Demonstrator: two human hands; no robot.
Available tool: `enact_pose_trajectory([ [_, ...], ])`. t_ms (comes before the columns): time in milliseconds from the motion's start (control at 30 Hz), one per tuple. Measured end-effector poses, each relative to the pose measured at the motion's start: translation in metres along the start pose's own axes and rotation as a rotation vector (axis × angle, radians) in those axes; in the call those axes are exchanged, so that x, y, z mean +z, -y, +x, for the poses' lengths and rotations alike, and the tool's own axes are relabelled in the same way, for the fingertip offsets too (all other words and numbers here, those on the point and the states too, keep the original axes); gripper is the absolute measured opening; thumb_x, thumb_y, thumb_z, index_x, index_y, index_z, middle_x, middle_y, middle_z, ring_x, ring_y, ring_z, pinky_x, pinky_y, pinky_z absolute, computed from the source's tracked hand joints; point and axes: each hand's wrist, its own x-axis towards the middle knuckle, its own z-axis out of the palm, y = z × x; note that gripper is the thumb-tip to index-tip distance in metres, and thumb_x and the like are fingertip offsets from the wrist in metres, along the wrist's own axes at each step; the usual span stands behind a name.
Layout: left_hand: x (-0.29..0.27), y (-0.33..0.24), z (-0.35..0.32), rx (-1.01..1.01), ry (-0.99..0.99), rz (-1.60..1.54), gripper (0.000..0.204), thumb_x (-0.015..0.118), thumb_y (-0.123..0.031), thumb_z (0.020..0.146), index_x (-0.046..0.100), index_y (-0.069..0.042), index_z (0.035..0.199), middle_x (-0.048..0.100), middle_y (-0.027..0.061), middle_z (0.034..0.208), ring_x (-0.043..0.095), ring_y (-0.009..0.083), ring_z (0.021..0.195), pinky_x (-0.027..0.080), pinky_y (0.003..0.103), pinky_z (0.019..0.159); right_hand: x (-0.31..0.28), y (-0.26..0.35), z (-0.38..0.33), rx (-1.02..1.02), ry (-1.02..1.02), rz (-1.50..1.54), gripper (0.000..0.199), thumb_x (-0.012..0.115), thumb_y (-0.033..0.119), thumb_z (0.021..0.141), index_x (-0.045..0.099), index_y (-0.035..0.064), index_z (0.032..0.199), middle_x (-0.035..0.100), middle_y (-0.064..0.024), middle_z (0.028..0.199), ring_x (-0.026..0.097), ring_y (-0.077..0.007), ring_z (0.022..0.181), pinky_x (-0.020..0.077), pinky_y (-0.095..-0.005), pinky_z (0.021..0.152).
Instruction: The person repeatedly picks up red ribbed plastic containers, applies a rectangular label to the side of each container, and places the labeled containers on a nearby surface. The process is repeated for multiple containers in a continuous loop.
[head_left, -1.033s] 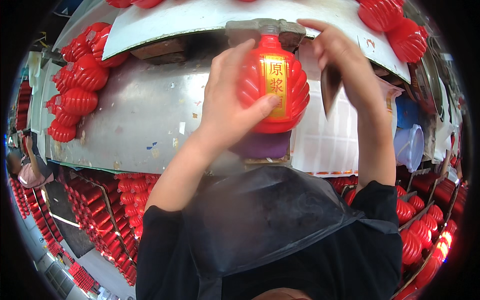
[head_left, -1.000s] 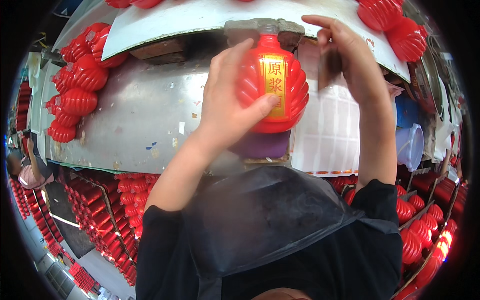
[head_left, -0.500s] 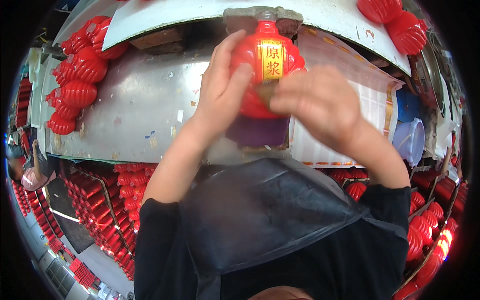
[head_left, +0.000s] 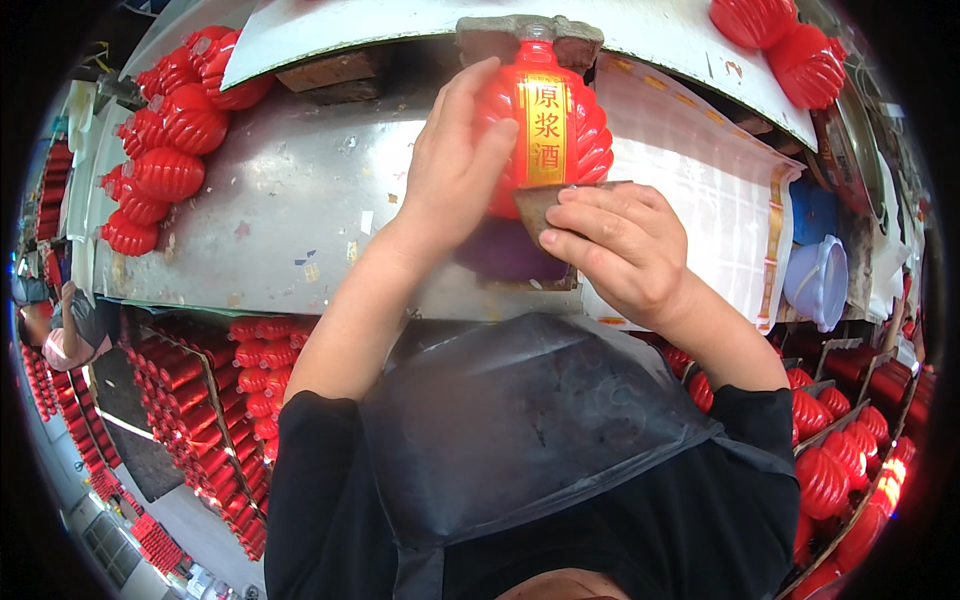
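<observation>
A glossy red ribbed bottle [head_left: 592, 130] lies on its back in front of me, its clear neck resting in a grey cloth-covered notch [head_left: 578, 45]. Down its middle runs a yellow and red label [head_left: 545, 130]. My left hand [head_left: 455, 155] lies along the bottle's left side, fingers stretched out and thumb apart. A flat brownish scraper [head_left: 538, 210] is pinched in my right hand [head_left: 620, 245], its edge against the label's lower end. Purple material [head_left: 510, 252] shows under the bottle's base, partly hidden.
More red bottles [head_left: 168, 172] stand along the metal table's [head_left: 300, 170] left edge. Sheets of labels [head_left: 690, 190] lie on the right, near a pale blue bucket [head_left: 818, 285]. Racks of red bottles [head_left: 190, 430] fill the space below. Another person [head_left: 65, 325] is at far left.
My right hand and the scraper have shifted down along the label, uncovering its lower part. The left hand stays on the bottle's side.
</observation>
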Motion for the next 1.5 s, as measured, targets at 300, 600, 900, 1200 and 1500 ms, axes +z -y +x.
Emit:
enact_pose_trajectory([
  [300,-0.003,-0.003,-0.002,-0.088,0.057,-0.07,0.075,0.072,-0.035,0.091,0.042,0.0,0.151,0.047,0.0244,0.151,0.049,0.0408,0.139,0.04,0.045,0.116,-0.016,0.008,-0.007,0.237,0.08,0.23,0.02,0.075,-0.002,0.082,0.076,0.0056,0.101,0.076,-0.0106,0.098,0.075,-0.0258,0.095,0.0574,-0.0342,0.075],
  [600,0.002,-0.01,-0.011,-0.026,0.032,0.075,0.091,0.084,-0.036,0.08,0.04,-0.001,0.152,0.041,0.0256,0.153,0.044,0.0423,0.142,0.038,0.048,0.117,-0.003,-0.014,-0.001,1.118,0.072,0.446,0.052,0.078,0.032,0.089,0.062,0.0034,0.13,0.056,-0.004,0.084,0.056,-0.015,0.076,0.0468,-0.0304,0.068],
  [900,-0.002,-0.014,-0.002,-0.176,0.021,-0.115,0.097,0.085,-0.036,0.079,0.035,-0.002,0.155,0.047,0.0233,0.148,0.049,0.0383,0.138,0.042,0.045,0.115,-0.016,-0.027,0.013,1.065,0.129,0.496,0.046,0.071,0.022,0.095,0.063,0.0119,0.139,0.055,-0.0042,0.073,0.061,-0.0163,0.068,0.0489,-0.0328,0.063],
  [1200,-0.003,-0.008,0.015,-0.147,0.079,-0.097,0.088,0.082,-0.036,0.085,0.039,-0.003,0.154,0.05,0.0219,0.14,0.053,0.0369,0.132,0.045,0.047,0.111,-0.011,-0.061,0.05,0.591,0.358,0.226,0.044,0.073,0.014,0.091,0.071,0.017,0.135,0.057,-0.0106,0.08,0.056,-0.0224,0.072,0.0469,-0.0344,0.066],
  [1500,-0.006,-0.005,0.022,0.101,0.107,0.108,0.056,0.079,-0.03,0.083,0.065,-0.01,0.133,0.053,0.0212,0.136,0.052,0.0405,0.126,0.043,0.048,0.109,-0.022,-0.087,0.063,1.111,0.183,0.64,0.04,0.069,0.024,0.097,0.067,0.0036,0.131,0.066,0.0033,0.1,0.057,-0.0071,0.084,0.0483,-0.0238,0.078],
])
